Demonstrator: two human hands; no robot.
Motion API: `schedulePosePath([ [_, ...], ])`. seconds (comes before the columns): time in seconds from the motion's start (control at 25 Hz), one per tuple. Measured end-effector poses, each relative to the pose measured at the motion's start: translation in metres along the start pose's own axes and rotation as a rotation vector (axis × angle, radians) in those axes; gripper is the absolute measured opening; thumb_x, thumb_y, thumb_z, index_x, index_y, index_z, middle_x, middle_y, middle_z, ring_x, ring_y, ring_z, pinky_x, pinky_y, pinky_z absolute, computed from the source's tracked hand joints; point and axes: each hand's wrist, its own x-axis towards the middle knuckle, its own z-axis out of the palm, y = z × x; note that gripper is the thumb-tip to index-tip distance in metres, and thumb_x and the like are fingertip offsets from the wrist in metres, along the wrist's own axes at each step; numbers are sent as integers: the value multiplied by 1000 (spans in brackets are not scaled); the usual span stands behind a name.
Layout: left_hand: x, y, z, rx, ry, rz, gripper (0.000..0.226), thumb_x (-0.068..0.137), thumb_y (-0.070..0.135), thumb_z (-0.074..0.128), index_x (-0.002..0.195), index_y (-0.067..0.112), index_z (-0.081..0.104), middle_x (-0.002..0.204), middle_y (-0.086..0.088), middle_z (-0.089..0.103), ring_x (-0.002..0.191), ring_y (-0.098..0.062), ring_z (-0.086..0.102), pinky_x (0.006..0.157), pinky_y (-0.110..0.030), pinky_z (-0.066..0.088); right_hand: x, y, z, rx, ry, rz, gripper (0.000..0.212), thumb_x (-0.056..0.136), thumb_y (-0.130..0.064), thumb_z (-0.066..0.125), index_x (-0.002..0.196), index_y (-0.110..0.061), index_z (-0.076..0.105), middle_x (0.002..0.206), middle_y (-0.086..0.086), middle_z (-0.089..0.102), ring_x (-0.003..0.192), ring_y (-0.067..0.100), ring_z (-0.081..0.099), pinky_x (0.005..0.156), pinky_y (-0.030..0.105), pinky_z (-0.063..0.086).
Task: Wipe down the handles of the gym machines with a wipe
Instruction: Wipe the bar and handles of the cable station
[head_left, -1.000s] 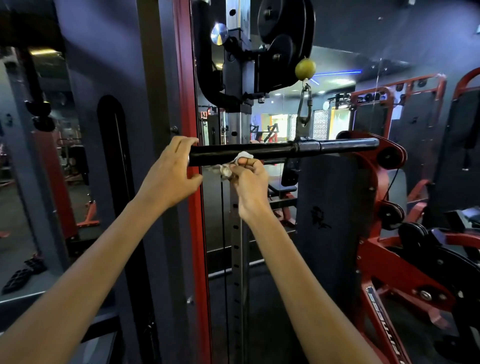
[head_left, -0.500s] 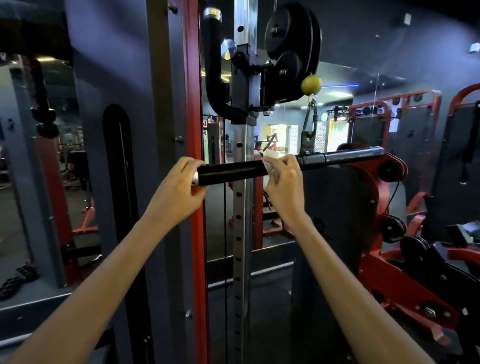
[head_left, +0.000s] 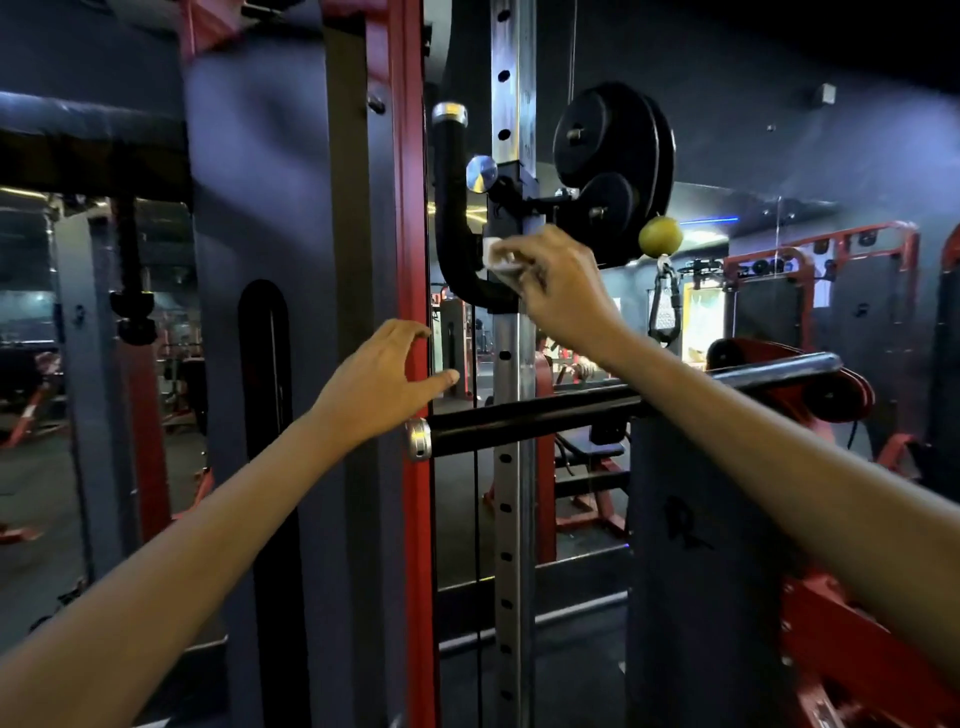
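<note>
Both hands have left the straight bar (head_left: 545, 415) since half a second ago: the right hand (head_left: 563, 283) has risen to the curved black handle (head_left: 452, 239) on the steel post (head_left: 511, 364), and the left hand (head_left: 387, 379) has let go of the bar's left end. The right hand's fingers (head_left: 530, 260) are curled round a white wipe (head_left: 501, 257), pressing it against the inner side of the handle's bend, just left of the post. The left hand hangs free above the bar's chrome end cap (head_left: 418, 439), fingers loosely spread and holding nothing, its fingertips in front of the red frame upright (head_left: 410, 260) left of the post. The bar runs level across the post, its left part bare, its right part crossed by the right forearm. Right of the post, black pulley wheels (head_left: 615, 166) sit close beside the right hand, with a yellow-green ball (head_left: 660, 235) and a clip (head_left: 665, 312) below them. Open space shows between the handle's upright stem and the post.
</note>
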Motion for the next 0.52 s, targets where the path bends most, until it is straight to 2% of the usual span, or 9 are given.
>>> schedulePosePath([
  [0.16, 61, -3, 14, -242, 91, -178, 75, 82, 39, 71, 141, 10, 35, 141, -7, 44, 126, -21, 46, 103, -33, 39, 60, 9, 3, -21, -27, -95, 35, 84, 4, 46, 111, -8, 65, 105, 14, 59, 100, 25, 54, 86, 32, 42],
  [0.28, 104, 4, 19, -574, 205, -282, 74, 78, 32, 76, 137, 9, 37, 133, -4, 50, 120, -17, 49, 94, -24, 41, 106, 21, 8, -49, -16, -142, 33, 84, -1, 47, 110, -9, 65, 105, 14, 58, 99, 27, 54, 85, 35, 44],
  [0.36, 124, 12, 25, -827, 211, -308, 52, 80, 22, 74, 122, 10, 47, 112, 2, 58, 106, -12, 54, 83, -17, 43, 137, 27, 11, -34, 47, -169, 30, 86, -3, 50, 111, -8, 65, 106, 15, 58, 99, 26, 55, 83, 31, 43],
  [0.44, 134, 15, 38, -1007, 208, -273, 25, 82, 10, 70, 101, 13, 55, 93, 3, 61, 90, -8, 61, 83, -21, 47, 162, 27, 17, -27, 97, -178, 32, 86, 0, 49, 113, -6, 65, 101, 15, 58, 94, 23, 53, 78, 23, 40],
  [0.52, 137, 11, 51, -1084, 262, -229, 18, 83, 6, 68, 93, 15, 55, 88, 2, 62, 81, -3, 62, 80, -21, 49, 176, 25, 24, -9, 125, -191, 34, 85, 6, 45, 110, -2, 67, 90, 10, 53, 85, 17, 49, 74, 21, 43],
])
